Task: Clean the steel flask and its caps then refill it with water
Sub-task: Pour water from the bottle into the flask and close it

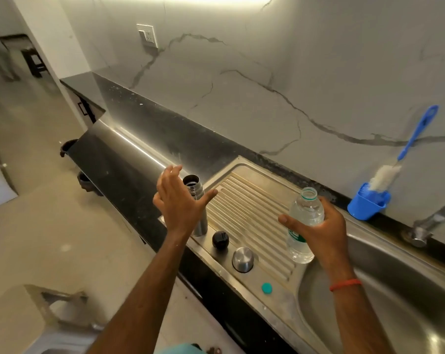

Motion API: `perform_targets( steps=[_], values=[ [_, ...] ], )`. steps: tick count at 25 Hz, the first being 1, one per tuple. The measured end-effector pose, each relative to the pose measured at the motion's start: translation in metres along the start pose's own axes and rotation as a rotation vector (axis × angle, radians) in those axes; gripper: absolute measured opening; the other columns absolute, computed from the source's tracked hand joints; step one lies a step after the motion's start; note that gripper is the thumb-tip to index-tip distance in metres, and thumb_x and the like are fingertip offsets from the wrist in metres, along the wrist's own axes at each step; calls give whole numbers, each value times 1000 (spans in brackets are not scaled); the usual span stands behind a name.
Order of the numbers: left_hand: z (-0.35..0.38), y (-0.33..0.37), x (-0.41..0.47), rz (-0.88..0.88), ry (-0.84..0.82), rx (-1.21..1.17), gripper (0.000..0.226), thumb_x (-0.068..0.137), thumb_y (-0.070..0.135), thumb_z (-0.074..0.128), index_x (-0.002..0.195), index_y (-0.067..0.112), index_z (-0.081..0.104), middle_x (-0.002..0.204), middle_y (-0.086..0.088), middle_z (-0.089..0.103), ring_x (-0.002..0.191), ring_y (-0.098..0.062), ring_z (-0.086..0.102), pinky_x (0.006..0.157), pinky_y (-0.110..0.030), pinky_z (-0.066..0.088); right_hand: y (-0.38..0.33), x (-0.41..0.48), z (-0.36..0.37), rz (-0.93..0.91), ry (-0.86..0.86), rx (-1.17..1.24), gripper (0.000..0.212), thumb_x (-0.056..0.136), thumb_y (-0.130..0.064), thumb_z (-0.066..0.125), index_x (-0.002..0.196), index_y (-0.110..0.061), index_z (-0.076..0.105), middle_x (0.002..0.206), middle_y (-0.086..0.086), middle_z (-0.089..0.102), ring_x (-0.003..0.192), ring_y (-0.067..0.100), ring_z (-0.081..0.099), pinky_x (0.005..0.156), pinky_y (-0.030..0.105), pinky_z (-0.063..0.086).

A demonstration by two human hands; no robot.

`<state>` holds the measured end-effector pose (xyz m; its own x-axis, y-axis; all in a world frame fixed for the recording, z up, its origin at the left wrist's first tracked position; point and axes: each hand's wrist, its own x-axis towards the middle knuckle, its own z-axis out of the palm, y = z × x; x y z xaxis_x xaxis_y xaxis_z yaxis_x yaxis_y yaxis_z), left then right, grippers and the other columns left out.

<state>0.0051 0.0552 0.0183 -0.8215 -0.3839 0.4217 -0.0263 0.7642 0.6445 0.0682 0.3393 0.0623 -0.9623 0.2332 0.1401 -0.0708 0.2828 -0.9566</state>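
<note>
Steel flask: upright, mouth uncovered, standing at the left end of the ribbed drainboard, close to its raised rim and near the front edge of the black bench. Likely rigid, smooth-walled and slippery if wet, and tall and narrow, so easy to tip; best held round the mid-body, below the neck. Left hand: fingers spread wide, holding nothing, poised in front of the flask; contact cannot be told. Right hand: wrapped round a clear plastic bottle, uncapped, partly filled with water, held over the drainboard's right side. The bottle is probably light and thin-walled and will buckle and spurt if squeezed hard. Black cap and steel cap: loose on the drainboard's front strip, just beside the flask base; the rounded black one may roll. Teal lid: further along the same strip. Open room: the ribbed area between flask and bottle, and the sink basin to the right. Hazards: the floor drop left of and in front of the flask, and the caps in the sweep path. Blue brush in a blue cup and the tap are well apart, by the wall
</note>
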Motion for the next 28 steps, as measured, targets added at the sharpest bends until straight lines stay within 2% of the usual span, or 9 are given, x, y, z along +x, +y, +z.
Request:
perform_targets(
  steps=[4,7,9,11,14,17,21,25,28],
  values=[
    [9,-29,14,-197,-212,-102,118,55,73,83,149,26,29,150,-4,47,138,-27,44,109,-62,33,-5,9,13,-6,17,-7,82,49,-36,91,121,-25,51,105,-15,60,100,6,59,80,20,49],
    [20,-38,17,-222,-244,-220,98,56,56,91,136,23,45,125,-2,65,114,-23,63,92,-42,50,-3,13,19,12,48,-2,88,49,-27,94,122,-24,46,107,-18,57,104,12,58,78,17,49],
    [27,-38,18,-225,-214,-208,79,60,52,91,121,19,54,111,-3,70,100,-22,69,79,-32,52,-3,11,20,5,56,-8,89,45,-31,92,120,-24,46,107,-18,58,101,7,60,74,13,49],
    [33,-37,22,-204,-196,-186,70,62,53,90,113,16,59,105,-4,72,92,-21,70,74,-30,51,-5,8,20,9,65,1,88,45,-32,91,120,-24,46,108,-16,60,100,3,61,69,11,51],
    [35,-28,32,-147,-192,-199,69,63,50,91,114,13,62,106,-6,73,91,-19,68,75,-30,49,-6,4,15,7,94,19,85,46,-35,90,118,-28,45,106,-13,62,96,2,63,68,14,53],
    [38,-7,43,-38,-185,-242,71,63,48,92,117,11,63,109,-9,73,92,-21,68,78,-31,50,-10,2,3,7,148,-5,80,43,-46,88,110,-40,44,106,-13,62,97,6,63,76,21,50],
    [41,32,43,76,-189,-334,72,63,48,91,119,10,64,110,-7,74,94,-19,69,79,-29,50,-14,-3,-23,-32,179,11,81,42,-60,91,108,-42,47,110,-11,64,103,10,65,85,29,54],
    [37,79,27,154,-276,-470,70,61,45,92,118,14,65,108,-1,74,92,-13,68,80,-24,51,-17,-16,-57,-39,235,31,82,40,-53,91,106,-37,45,108,-10,62,102,15,65,88,38,55],
    [34,122,5,219,-392,-535,67,55,47,95,112,24,67,99,10,73,88,-7,68,78,-26,53,-17,-31,-91,-43,232,-38,82,40,-46,96,106,-32,48,102,-6,67,92,12,67,79,30,56]
  ],
)
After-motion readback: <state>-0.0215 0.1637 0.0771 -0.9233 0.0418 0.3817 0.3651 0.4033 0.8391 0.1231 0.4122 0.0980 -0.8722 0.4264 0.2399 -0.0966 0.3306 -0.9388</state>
